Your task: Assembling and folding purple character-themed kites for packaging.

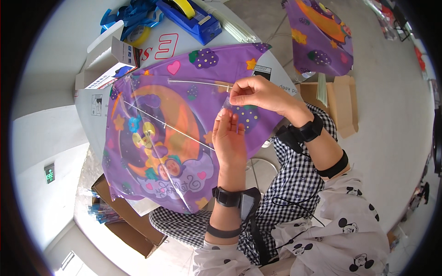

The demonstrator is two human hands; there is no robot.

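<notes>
A purple kite sheet (202, 110) printed with a moon, stars and a cartoon animal lies spread over the grey table before me. Thin white rods rest across it: one slanting rod (184, 132) runs toward my left wrist, and a shorter rod (193, 82) ends near my right fingers. My right hand (260, 94) is pinched above the sheet's right part, at a small clear strip (226, 104) that looks like film or tape. Just below, my left hand (230, 140) is palm up, its bunched fingertips at the strip's lower end. The exact grip is hard to see.
A blue tape dispenser (202, 25) with yellow tape, blue ribbon (131, 18) and an open white box (108, 62) sit at the table's far side. White rods (232, 27) lie beside them. Another purple kite (322, 41) hangs at right, above an open carton (343, 103).
</notes>
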